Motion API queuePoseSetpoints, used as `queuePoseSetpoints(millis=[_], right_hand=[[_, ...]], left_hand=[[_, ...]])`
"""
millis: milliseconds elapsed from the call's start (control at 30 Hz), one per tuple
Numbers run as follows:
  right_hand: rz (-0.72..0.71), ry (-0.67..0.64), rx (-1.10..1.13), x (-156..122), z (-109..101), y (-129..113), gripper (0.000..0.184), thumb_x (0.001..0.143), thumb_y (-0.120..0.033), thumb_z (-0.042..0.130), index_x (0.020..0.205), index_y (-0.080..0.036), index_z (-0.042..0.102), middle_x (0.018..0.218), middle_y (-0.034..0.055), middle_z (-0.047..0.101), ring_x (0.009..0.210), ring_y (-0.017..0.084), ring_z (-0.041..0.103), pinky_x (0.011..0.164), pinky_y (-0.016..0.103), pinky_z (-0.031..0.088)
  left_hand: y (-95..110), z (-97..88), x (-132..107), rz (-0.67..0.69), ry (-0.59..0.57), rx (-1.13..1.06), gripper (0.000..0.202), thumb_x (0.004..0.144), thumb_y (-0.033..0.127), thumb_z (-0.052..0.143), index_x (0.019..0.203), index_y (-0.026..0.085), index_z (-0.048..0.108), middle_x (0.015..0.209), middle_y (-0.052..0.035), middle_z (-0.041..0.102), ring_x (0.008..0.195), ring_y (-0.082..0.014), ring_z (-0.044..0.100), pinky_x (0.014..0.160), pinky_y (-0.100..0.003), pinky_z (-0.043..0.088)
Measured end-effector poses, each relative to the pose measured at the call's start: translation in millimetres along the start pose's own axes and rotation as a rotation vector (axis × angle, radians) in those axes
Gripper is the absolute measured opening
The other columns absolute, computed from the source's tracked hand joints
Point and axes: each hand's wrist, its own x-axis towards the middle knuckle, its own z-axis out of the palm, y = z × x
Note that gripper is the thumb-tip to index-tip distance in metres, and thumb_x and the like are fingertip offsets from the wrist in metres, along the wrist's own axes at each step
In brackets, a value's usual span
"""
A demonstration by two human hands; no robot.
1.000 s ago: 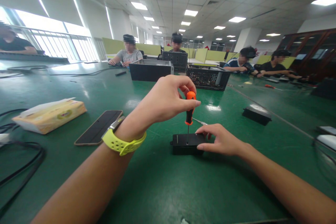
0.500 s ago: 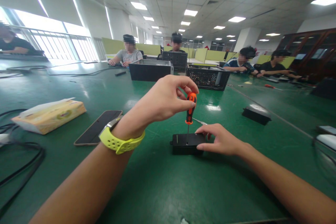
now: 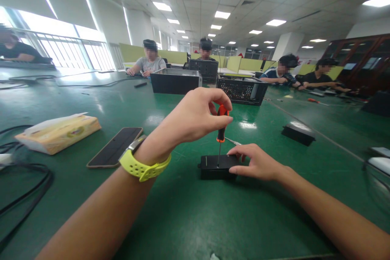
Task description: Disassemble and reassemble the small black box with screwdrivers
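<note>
My left hand, with a yellow-green watch strap at the wrist, grips the orange and black handle of a screwdriver between thumb and fingers. The screwdriver stands nearly upright, its tip on the top face of a small black box. That box lies flat on the green table. On its right end my right hand is closed, thumb at the near side and fingers at the far side. A thin metal tool lies behind the box, partly hidden by my hands.
A phone and a tissue pack lie left, with black cables beside them. Another black box sits right. Two computer cases stand ahead. Several people sit around the table's far side. A red-handled screwdriver lies far right.
My left thumb and fingers have shifted around the screwdriver handle, the thumb reaching further across it. The screwdriver leans slightly differently. My right hand and the black box stay in place.
</note>
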Motion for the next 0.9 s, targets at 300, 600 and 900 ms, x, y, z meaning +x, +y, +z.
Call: queuePoseSetpoints(millis=[300,600,900], right_hand=[[0.001,0.003,-0.012,-0.4,0.8,-0.1,0.039,0.08,-0.048,0.067,0.103,-0.017,0.066,0.09,0.0051,0.07,0.078,0.018,0.064,0.071,0.03,0.047],[0.006,0.001,-0.007,-0.9,0.5,0.7,0.039,0.081,-0.048,0.067,0.103,-0.016,0.067,0.09,0.0048,0.071,0.077,0.018,0.064,0.071,0.029,0.047],[-0.006,0.001,-0.008,-0.2,0.3,-1.4,0.038,0.081,-0.048,0.067,0.103,-0.017,0.066,0.091,0.0048,0.07,0.078,0.018,0.064,0.072,0.029,0.046]], left_hand=[[1.7,4.0,-0.2,0.042,0.071,-0.044,0.018,0.071,0.011,0.06,0.088,0.014,0.067,0.09,-0.0042,0.07,0.078,-0.0138,0.063,0.071,-0.025,0.052],[3.3,4.6,0.8,-0.013,0.06,-0.11,0.028,0.066,0.007,0.06,0.09,0.014,0.073,0.088,-0.0048,0.073,0.08,-0.0182,0.068,0.076,-0.031,0.057],[5.4,3.2,-1.0,-0.025,0.051,-0.101,0.013,0.071,0.023,0.067,0.078,0.013,0.071,0.078,-0.0057,0.071,0.072,-0.0168,0.065,0.063,-0.027,0.054]])
